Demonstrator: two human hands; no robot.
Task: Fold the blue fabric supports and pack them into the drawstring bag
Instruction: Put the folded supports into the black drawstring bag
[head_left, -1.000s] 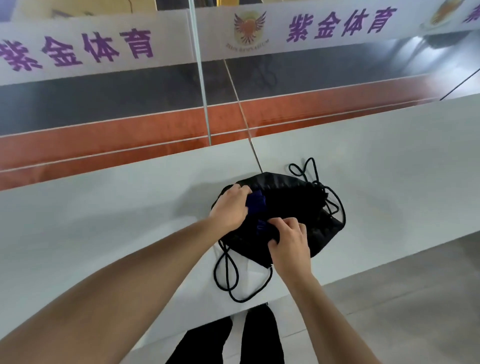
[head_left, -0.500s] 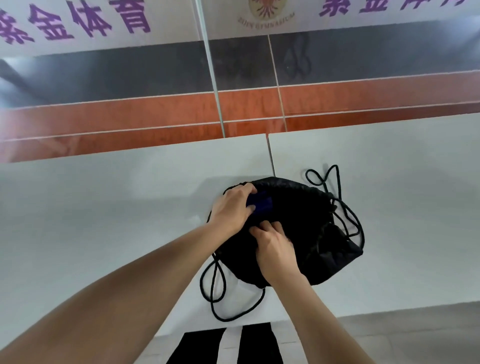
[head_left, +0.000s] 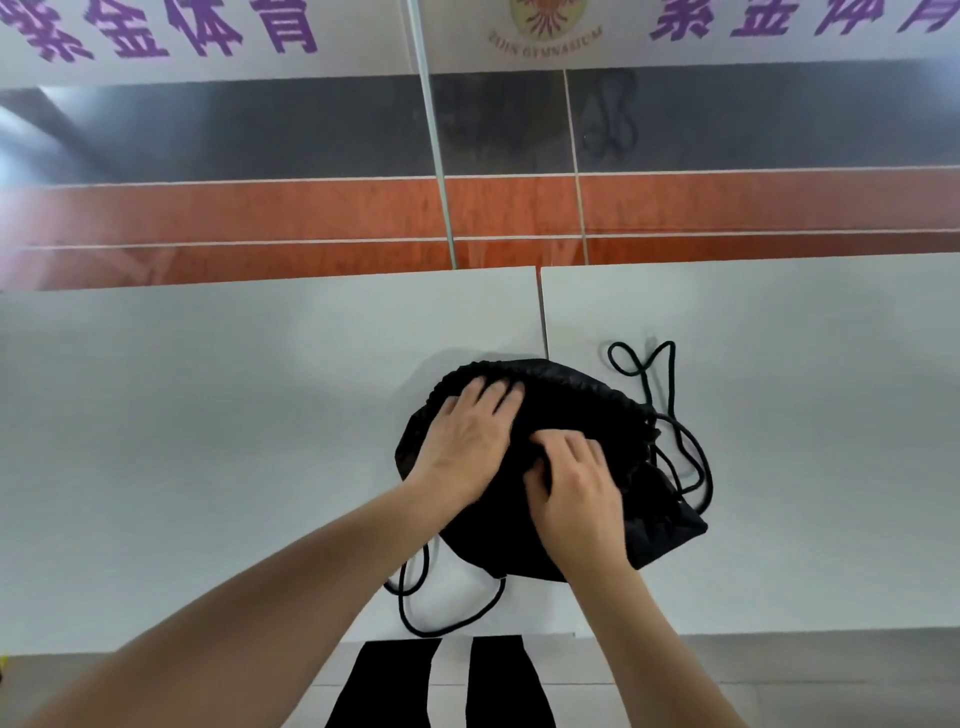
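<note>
The black drawstring bag (head_left: 587, 415) lies crumpled on the white table (head_left: 208, 441), its gathered rim facing away from me. My left hand (head_left: 467, 441) rests flat on the bag's left part, fingertips at the rim. My right hand (head_left: 576, 493) sits beside it with its fingers curled into the bag's fabric near the middle. No blue fabric shows; whatever is in the bag is hidden under the black cloth and my hands.
Black cord loops trail from the bag, one at the far right (head_left: 644, 364) and one hanging over the table's near edge (head_left: 447, 618). A seam (head_left: 540, 312) splits the tabletop. A mirrored wall with an orange band (head_left: 260, 218) rises behind. Dark trouser legs (head_left: 389, 686) show below.
The blue fabric seen at the bag's mouth has gone out of sight. My left hand has flattened onto the bag, and my right hand has gathered the black cloth.
</note>
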